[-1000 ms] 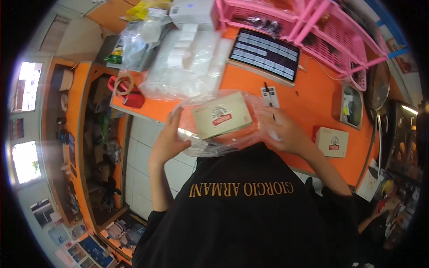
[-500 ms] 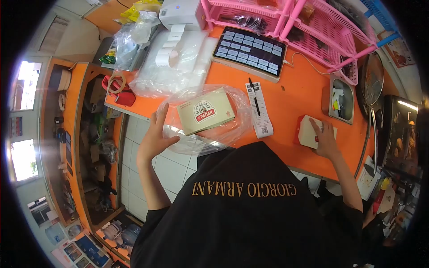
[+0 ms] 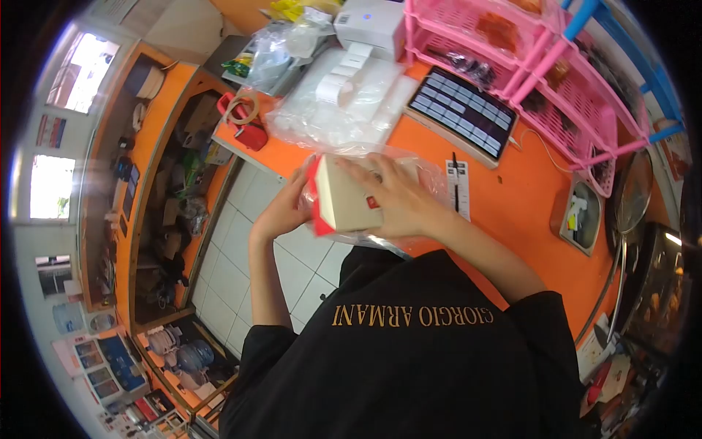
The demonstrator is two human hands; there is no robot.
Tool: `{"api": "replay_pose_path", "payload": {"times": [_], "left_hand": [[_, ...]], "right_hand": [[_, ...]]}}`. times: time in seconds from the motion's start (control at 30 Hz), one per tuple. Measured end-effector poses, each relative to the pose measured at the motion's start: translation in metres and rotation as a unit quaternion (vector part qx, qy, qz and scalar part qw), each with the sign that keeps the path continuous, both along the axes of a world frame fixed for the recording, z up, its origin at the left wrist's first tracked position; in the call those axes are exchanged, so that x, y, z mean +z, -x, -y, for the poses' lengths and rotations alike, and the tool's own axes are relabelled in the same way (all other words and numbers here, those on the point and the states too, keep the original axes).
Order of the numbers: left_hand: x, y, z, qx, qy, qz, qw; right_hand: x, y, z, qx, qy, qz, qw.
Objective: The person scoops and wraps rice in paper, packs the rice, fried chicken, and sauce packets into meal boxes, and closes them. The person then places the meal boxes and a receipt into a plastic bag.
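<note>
My right hand [image 3: 401,197] has its fingers spread across the top of a cream takeaway box [image 3: 344,192] with a red end, gripping it over the clear plastic bag [image 3: 431,168]. The box's red end faces left and it looks tilted. My left hand [image 3: 284,208] is at the bag's left side, close by the red end, with the bag's edge between thumb and fingers; its fingertips are partly hidden. The printed box in the bag is covered by the held box and my right hand. Beside the bag, a black pen [image 3: 456,183] lies on a printed receipt [image 3: 459,201].
On the orange table [image 3: 512,227] are a tablet [image 3: 464,113], a stack of clear plastic bags [image 3: 340,110], a receipt printer [image 3: 369,25] and a red tape dispenser [image 3: 248,132]. Pink racks [image 3: 570,95] stand behind, and a metal tray [image 3: 581,216] is at the right.
My right hand has carried the red-ended box leftward from the right of the table to over the bag. My left hand has closed in on the bag's edge. The view has turned.
</note>
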State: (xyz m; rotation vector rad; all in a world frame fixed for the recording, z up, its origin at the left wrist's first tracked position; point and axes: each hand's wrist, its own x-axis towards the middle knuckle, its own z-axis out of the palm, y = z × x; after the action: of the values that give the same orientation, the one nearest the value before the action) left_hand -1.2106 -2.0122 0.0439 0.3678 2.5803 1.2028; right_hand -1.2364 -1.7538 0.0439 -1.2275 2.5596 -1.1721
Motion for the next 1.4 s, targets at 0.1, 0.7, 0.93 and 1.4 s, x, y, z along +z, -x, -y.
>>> {"api": "replay_pose_path", "payload": {"times": [0.1, 0.7, 0.93, 1.4], "left_hand": [[0.006, 0.000, 0.010, 0.012, -0.003, 0.029, 1.000], [0.051, 0.009, -0.014, 0.092, 0.177, -0.066, 0.978], [0.188, 0.020, 0.024, 0.085, -0.290, -0.229, 0.925], [0.080, 0.204, 0.128, 0.049, -0.154, -0.215, 0.963]], "right_hand": [[-0.033, 0.025, 0.002, -0.042, -0.230, -0.141, 0.962], [0.010, 0.028, -0.062, -0.225, -0.169, 0.133, 0.950], [0.173, 0.007, -0.032, -0.272, -0.062, 0.080, 0.957], [-0.020, 0.356, 0.201, -0.157, -0.079, -0.324, 0.930]]}}
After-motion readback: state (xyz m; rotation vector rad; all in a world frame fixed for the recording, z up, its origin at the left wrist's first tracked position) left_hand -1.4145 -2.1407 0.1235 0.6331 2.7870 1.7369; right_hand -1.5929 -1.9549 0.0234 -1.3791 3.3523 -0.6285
